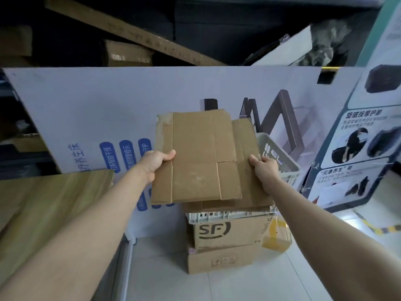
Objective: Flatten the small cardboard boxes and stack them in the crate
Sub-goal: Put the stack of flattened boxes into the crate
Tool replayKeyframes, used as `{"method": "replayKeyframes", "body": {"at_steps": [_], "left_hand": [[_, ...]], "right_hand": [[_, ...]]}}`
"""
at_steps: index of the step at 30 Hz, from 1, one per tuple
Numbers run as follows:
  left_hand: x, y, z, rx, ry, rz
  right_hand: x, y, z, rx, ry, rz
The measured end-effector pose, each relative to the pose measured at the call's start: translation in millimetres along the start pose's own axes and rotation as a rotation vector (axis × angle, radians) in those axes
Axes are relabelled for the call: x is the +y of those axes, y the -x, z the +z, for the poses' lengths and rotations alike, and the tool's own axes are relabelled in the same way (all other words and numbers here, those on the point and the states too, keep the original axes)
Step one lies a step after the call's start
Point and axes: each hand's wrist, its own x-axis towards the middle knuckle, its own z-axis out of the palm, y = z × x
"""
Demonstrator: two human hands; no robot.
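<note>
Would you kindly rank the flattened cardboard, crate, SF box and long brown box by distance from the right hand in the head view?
1. flattened cardboard, gripped by the right hand.
2. crate, just right of it.
3. SF box, below.
4. long brown box, far back, upper left.

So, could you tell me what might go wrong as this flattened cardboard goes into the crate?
The crate sits on a stack of boxes, not on the floor, so pushing down might tip it. The left hand and right hand pinch the flattened cardboard only at its side edges, so it could slip or land askew over the rim.
</note>
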Motion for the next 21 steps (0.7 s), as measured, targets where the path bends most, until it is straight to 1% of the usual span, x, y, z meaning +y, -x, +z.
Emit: {"method": "replayKeyframes", "body": {"at_steps": [4, 10, 12, 15, 19, 21], "left_hand": [[10.2, -36.2, 43.8, -0.036, -0.019, -0.034], [13.9, -72.5, 99.0, 0.003, -0.03, -0.103], [15.0, -81.1, 116.5, 0.047, -0.014, -0.113], [10.7, -88.6, 144.4, 0.123, 0.066, -0.119], [1.6, -93.2, 180.1, 0.314, 0.117, -0.092], [-1.5, -93.2, 192.7, 0.339, 0.17, -0.134]], "right_hand": [[3.4, -45.7, -7.2, 0.003, -0.017, 0.007], [6.6, -104.5, -18.0, -0.078, -0.101, 0.054], [6.3, -123.0, -23.5, -0.124, -0.119, 0.063], [4.0, -152.1, -32.1, -0.198, -0.072, 0.07], [-4.4, -183.5, -44.4, -0.383, -0.126, 0.078], [-7.0, -197.3, -50.4, -0.442, -0.105, 0.076]]}}
